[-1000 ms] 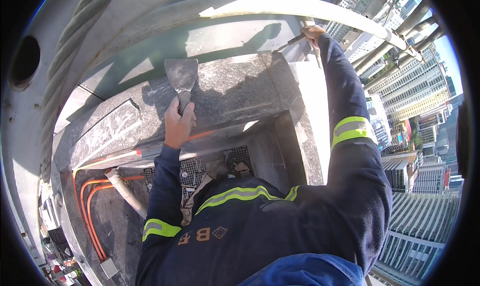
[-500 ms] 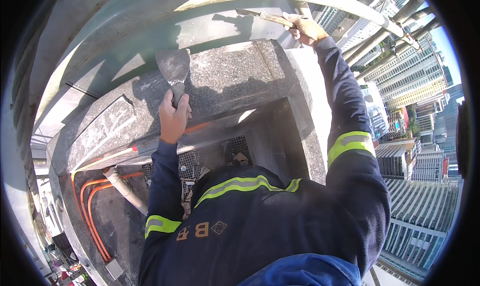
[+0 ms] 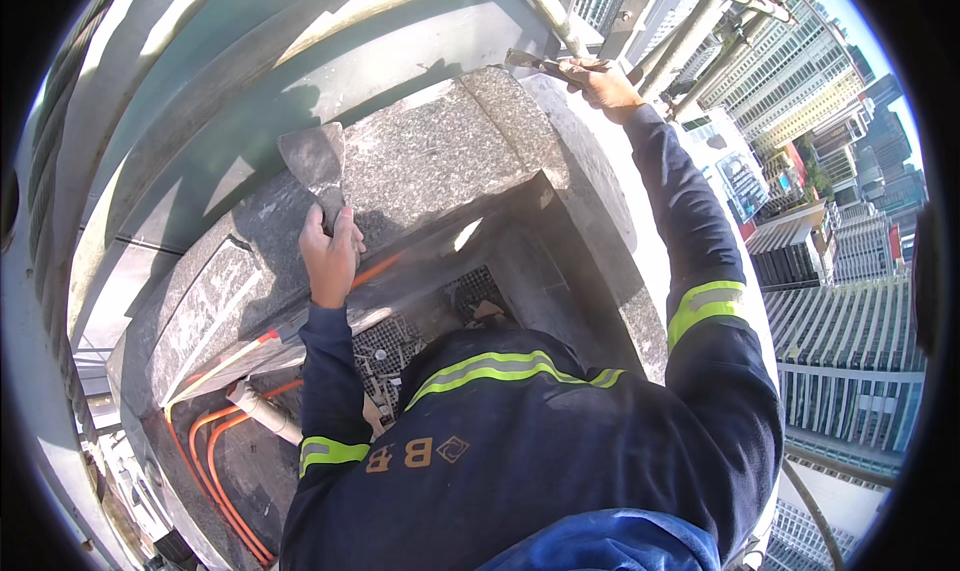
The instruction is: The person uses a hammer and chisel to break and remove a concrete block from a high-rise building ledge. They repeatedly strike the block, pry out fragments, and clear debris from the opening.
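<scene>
My left hand [image 3: 332, 256] is closed around the handle of a wide scraper [image 3: 315, 159], its broad, smeared grey blade pointing away from me. Behind the blade lies the left part of a speckled grey stone ledge [image 3: 435, 151]; whether they touch I cannot tell. My right arm reaches far out to the right. In the fist of my right hand [image 3: 608, 89] is a narrow putty knife [image 3: 528, 61], its small dark blade pointing left, near the far corner of the ledge. Fingers hide most of both handles.
Inside the ledge is a recess with dark mesh [image 3: 470, 289] and rubble. Orange conduits [image 3: 212, 461] and a pale pipe [image 3: 265, 411] lie at the lower left. A pale curved rail [image 3: 400, 6] runs along the far side. City buildings [image 3: 850, 321] stand far below at right.
The view has shifted slightly. My right hand with the putty knife has come nearer the ledge's far corner. My left hand and scraper appear a little lower and further left, the blade tilted more leftward.
</scene>
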`<state>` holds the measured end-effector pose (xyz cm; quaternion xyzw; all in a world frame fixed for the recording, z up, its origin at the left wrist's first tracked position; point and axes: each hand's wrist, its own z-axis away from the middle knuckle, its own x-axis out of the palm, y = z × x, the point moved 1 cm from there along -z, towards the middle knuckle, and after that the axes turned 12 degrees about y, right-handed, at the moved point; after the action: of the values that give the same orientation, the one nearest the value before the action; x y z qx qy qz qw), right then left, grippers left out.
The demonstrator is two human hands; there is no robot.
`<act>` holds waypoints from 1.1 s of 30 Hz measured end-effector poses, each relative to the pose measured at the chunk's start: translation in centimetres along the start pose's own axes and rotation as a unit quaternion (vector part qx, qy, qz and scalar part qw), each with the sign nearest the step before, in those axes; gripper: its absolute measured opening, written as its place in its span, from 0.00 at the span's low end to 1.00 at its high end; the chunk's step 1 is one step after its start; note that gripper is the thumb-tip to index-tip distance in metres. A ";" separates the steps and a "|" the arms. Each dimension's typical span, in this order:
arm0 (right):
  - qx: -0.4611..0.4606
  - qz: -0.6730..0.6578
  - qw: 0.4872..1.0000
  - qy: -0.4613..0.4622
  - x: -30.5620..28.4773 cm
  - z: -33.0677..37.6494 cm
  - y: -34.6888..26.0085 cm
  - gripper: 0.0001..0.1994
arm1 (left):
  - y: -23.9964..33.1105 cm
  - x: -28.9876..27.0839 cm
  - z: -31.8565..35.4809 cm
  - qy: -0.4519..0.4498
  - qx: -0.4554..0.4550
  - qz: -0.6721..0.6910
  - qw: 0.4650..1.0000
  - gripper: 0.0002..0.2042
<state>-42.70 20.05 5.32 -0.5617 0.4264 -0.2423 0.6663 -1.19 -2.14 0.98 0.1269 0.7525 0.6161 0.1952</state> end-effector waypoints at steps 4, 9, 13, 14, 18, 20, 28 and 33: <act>0.020 0.010 1.000 0.005 2.0 -1.9 1.0 0.17 | -0.1 0.2 0.3 0.019 0.015 0.028 0.999 0.05; 0.026 0.000 0.999 -0.024 1.2 -5.2 4.8 0.14 | 0.3 0.7 0.6 0.018 0.005 0.039 0.999 0.05; 0.027 0.008 0.999 -0.042 2.8 -3.3 1.9 0.14 | 0.0 -0.2 0.5 0.021 0.000 0.029 0.999 0.06; 0.014 0.001 0.999 -0.043 2.6 -3.3 1.9 0.14 | 0.0 -0.1 0.5 0.019 -0.002 0.026 0.999 0.07; 0.033 0.007 0.998 -0.053 2.4 -3.6 2.1 0.13 | 0.2 0.0 0.5 0.020 0.000 0.029 0.999 0.07; 0.047 0.023 0.996 -0.066 2.5 -4.2 2.5 0.15 | 0.2 0.1 0.4 0.014 0.012 0.029 0.999 0.07; -0.041 -0.002 0.965 -0.260 8.8 -0.5 -1.9 0.20 | 0.4 -0.2 0.4 0.022 0.010 0.009 1.000 0.06; -0.108 -0.001 0.982 -0.153 5.9 1.0 -4.4 0.15 | 0.6 0.6 0.5 0.024 0.017 0.018 0.999 0.07</act>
<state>-38.08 14.76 7.81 -0.6610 0.3424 -0.1062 0.6592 -1.49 -1.30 1.45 0.1291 0.7651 0.6092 0.1638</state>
